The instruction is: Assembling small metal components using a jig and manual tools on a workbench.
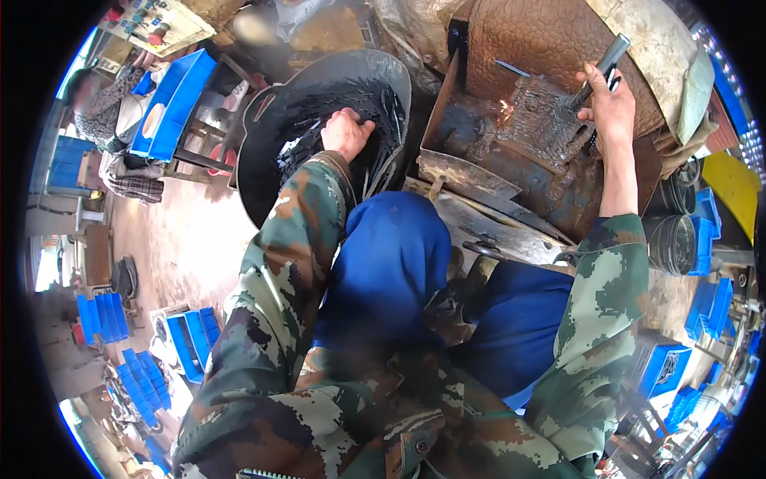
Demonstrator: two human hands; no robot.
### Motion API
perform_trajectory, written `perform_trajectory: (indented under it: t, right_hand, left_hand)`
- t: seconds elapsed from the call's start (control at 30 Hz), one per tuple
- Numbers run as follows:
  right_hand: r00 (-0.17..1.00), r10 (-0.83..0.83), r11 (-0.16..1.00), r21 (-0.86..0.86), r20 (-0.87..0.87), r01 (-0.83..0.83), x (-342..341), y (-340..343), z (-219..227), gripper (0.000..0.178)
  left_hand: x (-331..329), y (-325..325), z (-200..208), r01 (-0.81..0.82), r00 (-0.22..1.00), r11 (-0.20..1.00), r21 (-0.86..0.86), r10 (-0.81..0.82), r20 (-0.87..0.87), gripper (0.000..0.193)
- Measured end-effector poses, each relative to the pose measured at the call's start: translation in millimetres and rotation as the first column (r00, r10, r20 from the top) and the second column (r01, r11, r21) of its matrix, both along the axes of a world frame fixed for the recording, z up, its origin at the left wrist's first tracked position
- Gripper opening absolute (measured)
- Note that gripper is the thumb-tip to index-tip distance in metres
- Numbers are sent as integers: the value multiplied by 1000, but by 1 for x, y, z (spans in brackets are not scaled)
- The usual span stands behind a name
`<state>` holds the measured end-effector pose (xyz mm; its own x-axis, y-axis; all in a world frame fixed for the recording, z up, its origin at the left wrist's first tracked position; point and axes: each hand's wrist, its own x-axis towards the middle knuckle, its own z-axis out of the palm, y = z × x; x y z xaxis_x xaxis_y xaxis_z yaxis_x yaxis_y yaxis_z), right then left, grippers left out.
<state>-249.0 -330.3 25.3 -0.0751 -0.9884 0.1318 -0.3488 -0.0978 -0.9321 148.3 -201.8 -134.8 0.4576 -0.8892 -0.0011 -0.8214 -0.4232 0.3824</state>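
Note:
My left hand (347,134) reaches into a black tub (258,180) of dark, thin metal strips (388,116). Its fingers are curled down among the strips, and their tips are hidden, so what they pinch does not show. My right hand (613,108) is wrapped round a grey metal rod (613,54), which slants over a dirty metal tray (447,148). Beneath the rod's lower end lies a rough, wet-looking dark block (542,116) in the tray. A thin bluish strip (511,69) rests near the block's far edge.
A brown, crusted sheet (519,36) stands behind the tray. Blue bins (173,104) sit on a stand at the left, near another person (104,112). Coiled dark wire (672,243) lies at the right by more blue bins (708,307). My knees flank the tray's front.

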Motion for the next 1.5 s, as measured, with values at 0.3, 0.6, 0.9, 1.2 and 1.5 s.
perform_trajectory:
  t: [0.3, 0.6, 0.9, 1.2, 1.5]
  right_hand:
    - [1000, -10, 1000, -13, -17, 10, -1, 1, -1, 31]
    - [999, -24, 1000, -12, -29, 24, -1, 2, 0, 35]
    - [999, -46, 998, -38, 28, 47, -9, -4, -3, 35]
    - [999, -26, 992, -121, 34, 30, 4, 0, -3, 28]
    - [999, -32, 999, -39, 10, 32, 1, 3, 1, 34]
  left_hand:
    - [20, -5, -14, 30, 971, 998, -64, -44, -237, 34]
    - [17, 30, 46, -48, 602, 990, -136, -79, -794, 19]
    - [-49, 21, 138, 37, -51, 936, -350, -348, -936, 34]
    - [-164, -49, 203, 137, -139, 806, -576, -560, -817, 34]
    - [-221, -77, 173, 40, -152, 862, -506, -495, -856, 35]
